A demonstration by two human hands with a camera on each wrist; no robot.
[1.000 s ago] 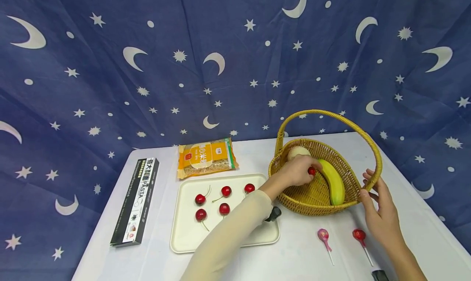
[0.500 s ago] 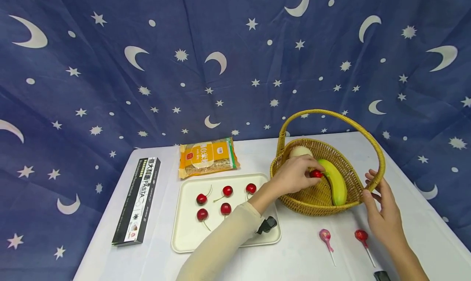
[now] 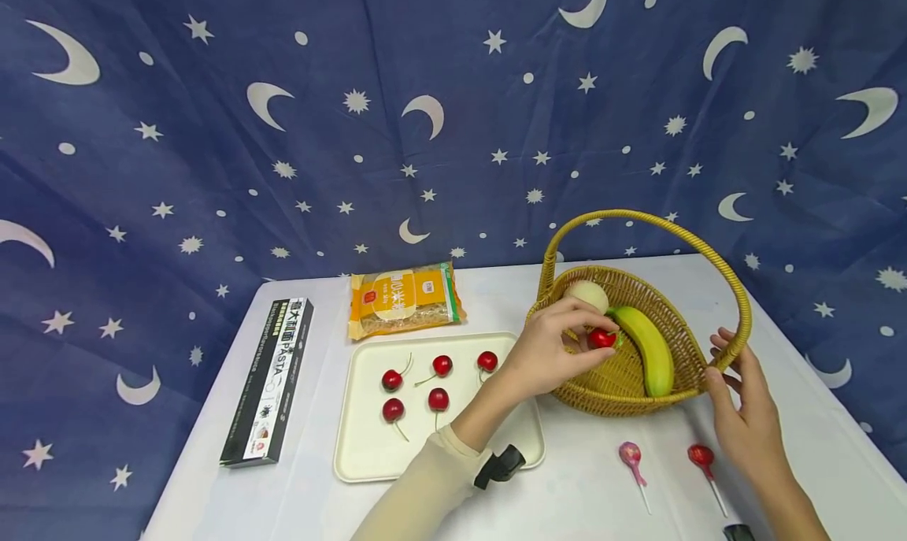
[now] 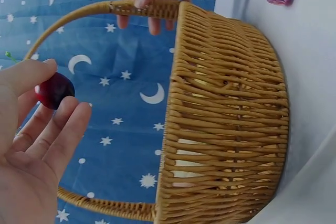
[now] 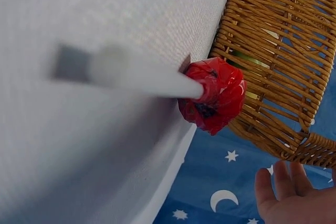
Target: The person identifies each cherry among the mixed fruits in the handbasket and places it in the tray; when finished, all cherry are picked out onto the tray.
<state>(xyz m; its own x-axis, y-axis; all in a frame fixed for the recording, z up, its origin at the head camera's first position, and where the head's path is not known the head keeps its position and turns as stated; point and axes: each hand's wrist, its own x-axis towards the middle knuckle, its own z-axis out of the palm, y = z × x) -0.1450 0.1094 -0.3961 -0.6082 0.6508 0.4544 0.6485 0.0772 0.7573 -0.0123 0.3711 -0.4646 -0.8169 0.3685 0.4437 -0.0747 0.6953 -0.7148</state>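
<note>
My left hand [image 3: 549,356] pinches a red cherry [image 3: 602,338] between thumb and fingers, over the near left side of a wicker basket [image 3: 609,403]. The left wrist view shows the cherry [image 4: 55,92] dark red, its green stem end sticking out beyond the thumb. My right hand [image 3: 751,423] holds the foot of the basket's arched handle [image 3: 737,309] at the right, thumb in front and fingers behind. Inside the basket lie a yellow banana [image 3: 655,360] and a pale round thing [image 3: 588,293], partly hidden by the left hand.
Several cherries [image 3: 438,399] with stems lie on a cream tray [image 3: 361,466]. Behind it is an orange food packet [image 3: 404,297]. A pasta box [image 3: 268,383] lies at the left. Pink [image 3: 631,456] and red [image 3: 701,458] lollipops lie in front of the basket.
My left hand has drawn back from deeper in the basket, towards the left and nearer me, with the cherry in its fingers. My right hand stays at the handle.
</note>
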